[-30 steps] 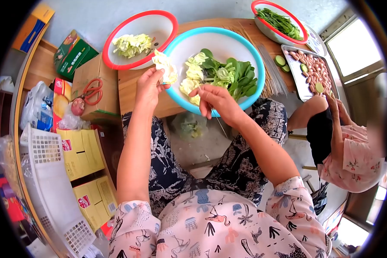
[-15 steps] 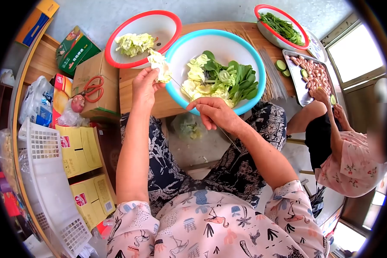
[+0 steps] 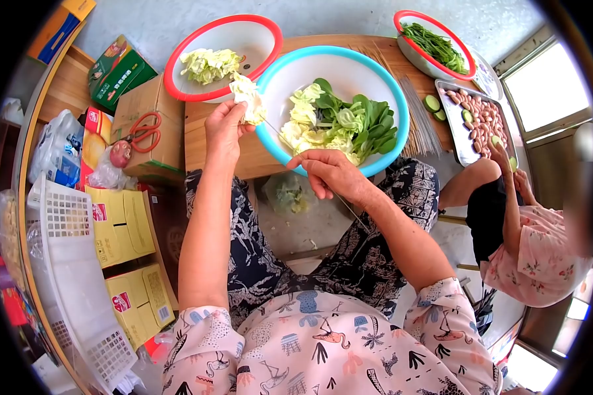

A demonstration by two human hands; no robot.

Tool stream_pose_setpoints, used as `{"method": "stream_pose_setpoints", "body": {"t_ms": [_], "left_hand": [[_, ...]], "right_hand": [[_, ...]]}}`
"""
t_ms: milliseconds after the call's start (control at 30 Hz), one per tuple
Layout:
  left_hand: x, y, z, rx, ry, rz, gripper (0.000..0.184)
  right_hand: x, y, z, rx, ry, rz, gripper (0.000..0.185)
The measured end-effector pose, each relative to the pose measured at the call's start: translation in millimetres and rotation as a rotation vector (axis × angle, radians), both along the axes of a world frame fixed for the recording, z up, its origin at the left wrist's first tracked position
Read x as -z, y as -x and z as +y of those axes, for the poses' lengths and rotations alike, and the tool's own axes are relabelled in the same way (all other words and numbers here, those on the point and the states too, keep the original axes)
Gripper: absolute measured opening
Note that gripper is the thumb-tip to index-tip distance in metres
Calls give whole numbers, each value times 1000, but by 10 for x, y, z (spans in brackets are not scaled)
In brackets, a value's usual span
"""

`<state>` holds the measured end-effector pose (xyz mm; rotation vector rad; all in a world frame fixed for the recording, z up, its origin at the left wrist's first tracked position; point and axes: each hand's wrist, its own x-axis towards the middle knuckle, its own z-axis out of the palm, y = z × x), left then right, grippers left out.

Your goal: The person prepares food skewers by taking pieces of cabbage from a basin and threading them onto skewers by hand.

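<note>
My left hand point(image 3: 226, 131) pinches a bunch of pale cabbage leaves point(image 3: 247, 99) at the left edge of a blue-rimmed bowl point(image 3: 281, 85). A thin skewer point(image 3: 350, 209) slants from these leaves down past my right hand point(image 3: 333, 172). My right fingers are closed on it over the bowl's near rim; its lower end points toward my knee. Inside the bowl lie pale cabbage leaves point(image 3: 303, 108) and dark leafy greens point(image 3: 375, 125). The skewer's tip is hidden in the bunch.
A red-rimmed bowl point(image 3: 260, 29) with cabbage point(image 3: 209, 66) stands back left. Loose skewers point(image 3: 420, 118) lie right of the blue-rimmed bowl. Further right are greens point(image 3: 435, 47), cucumber slices point(image 3: 431, 103) and a tray point(image 3: 463, 153) of sausages, where another person's hand point(image 3: 501, 155) reaches. Scissors point(image 3: 145, 131) rest left.
The view has shifted slightly. My hands hold the leaves and skewer almost as before. The other person's hand has moved a little at the tray.
</note>
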<state>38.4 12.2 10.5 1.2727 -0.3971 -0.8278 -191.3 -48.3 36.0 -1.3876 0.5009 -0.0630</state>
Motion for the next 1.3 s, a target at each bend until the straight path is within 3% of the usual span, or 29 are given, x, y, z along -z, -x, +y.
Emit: {"method": "stream_pose_setpoints", "body": {"t_ms": [633, 1300], "left_hand": [[-14, 56, -5, 51, -21, -19, 19], [6, -9, 61, 155, 80, 201, 22]], "right_hand": [[89, -45, 29, 41, -26, -30, 24], [224, -119, 66, 62, -39, 0, 22]]}}
